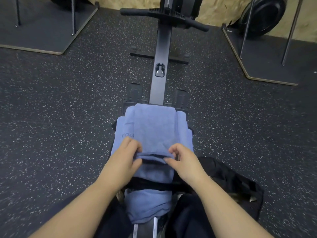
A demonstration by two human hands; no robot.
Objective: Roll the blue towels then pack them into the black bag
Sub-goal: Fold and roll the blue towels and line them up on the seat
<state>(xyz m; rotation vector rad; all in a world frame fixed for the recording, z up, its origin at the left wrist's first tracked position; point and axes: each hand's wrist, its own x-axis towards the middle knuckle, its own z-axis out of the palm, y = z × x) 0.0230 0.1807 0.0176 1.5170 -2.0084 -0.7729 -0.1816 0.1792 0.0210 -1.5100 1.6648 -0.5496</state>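
Blue towel [154,127] near edge pinched by left hand [127,155] and right hand [181,160], black bag [228,179] just right

Blue towels [154,127] lie stacked along the rowing machine's rail, the top one folded into a long narrow strip. Its near end is turned over into the start of a roll, pinched at both corners. Another blue towel [147,203] hangs lower, toward the knees. The black bag [228,179] sits slumped on the floor just right of them.
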